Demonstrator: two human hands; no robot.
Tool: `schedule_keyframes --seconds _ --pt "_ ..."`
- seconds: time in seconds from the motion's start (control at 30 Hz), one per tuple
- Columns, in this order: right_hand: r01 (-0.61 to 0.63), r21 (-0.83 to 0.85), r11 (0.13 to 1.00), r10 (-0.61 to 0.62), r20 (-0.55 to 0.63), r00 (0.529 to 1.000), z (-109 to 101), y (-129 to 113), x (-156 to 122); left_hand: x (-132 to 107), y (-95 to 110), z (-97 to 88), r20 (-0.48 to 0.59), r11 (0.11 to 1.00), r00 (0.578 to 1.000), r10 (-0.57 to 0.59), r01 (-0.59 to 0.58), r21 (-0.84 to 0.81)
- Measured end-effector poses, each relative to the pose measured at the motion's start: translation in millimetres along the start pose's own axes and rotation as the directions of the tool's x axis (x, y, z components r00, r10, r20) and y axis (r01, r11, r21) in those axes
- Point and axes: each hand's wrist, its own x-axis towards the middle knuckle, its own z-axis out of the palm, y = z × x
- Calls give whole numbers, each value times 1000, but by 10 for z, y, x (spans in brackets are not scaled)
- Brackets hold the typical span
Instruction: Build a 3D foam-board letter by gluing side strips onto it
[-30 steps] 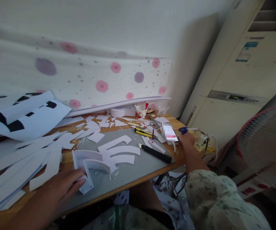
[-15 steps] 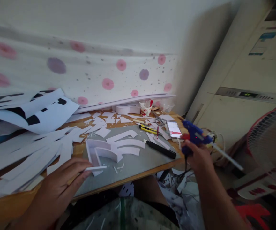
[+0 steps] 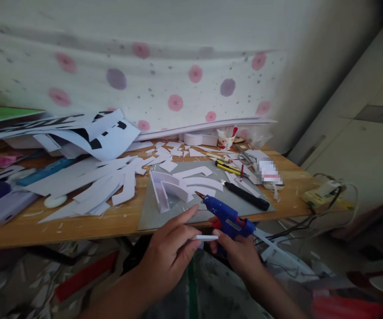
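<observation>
Dozens of white paper offcuts [image 3: 101, 179] lie heaped across the left half of a wooden table [image 3: 78, 223], with printed sheets [image 3: 111, 135] bearing black marks stacked at their 12 o'clock against a spotted cloth [image 3: 174, 88] on the wall. At 3 o'clock of the heap, a grey cutting mat [image 3: 149, 217] reaches the near edge of the table and carries several white foam shapes [image 3: 178, 184], some flat, one standing on edge.

Below the mat, just off the table's front edge, the left hand [image 3: 169, 252] pinches a short white strip [image 3: 205, 238] between thumb and fingers, index finger stretched out toward 1 o'clock. The strip runs level, and its far end lies against the fingers of the right hand [image 3: 239, 254], which is clenched around the grip of a blue glue gun [image 3: 229, 218]. The gun's nozzle points to 11 o'clock over the mat, close to the foam shapes; whether it touches them cannot be told.

At 2 o'clock of the gun a black knife [image 3: 247, 196] lies on the mat, a yellow knife [image 3: 228, 168] beyond it at 12 o'clock. A paper cup [image 3: 225, 138] stands by the wall. Farther right are a phone [image 3: 270, 173] and, near the table's end, a power strip [image 3: 320, 195] with cables.
</observation>
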Motion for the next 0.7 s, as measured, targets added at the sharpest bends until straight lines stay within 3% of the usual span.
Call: schedule_keyframes --seconds 0.13,0.23,0.3,0.43,0.6,0.7 --pt "-22 -109 994 19 -21 1000 -2 36 1 -12 -26 -24 39 988 991 -131 134 -70" --pt "-19 -68 998 21 25 999 -59 26 -27 19 -103 -153 13 952 957 -289 288 -104" --pt "-27 -37 999 30 65 997 -106 8 -74 36 -167 -254 -20 940 945 -326 322 -111" --pt "-9 -135 991 24 109 994 -170 -18 -182 17 -253 -366 -111 966 960 -258 255 -42" --pt "88 -263 961 -29 223 974 -142 -46 -198 -38 -265 -348 -213 986 973 -88 115 119" --pt "89 -273 958 -22 241 970 -109 -45 -183 -48 -258 -330 -234 983 971 -56 95 155"
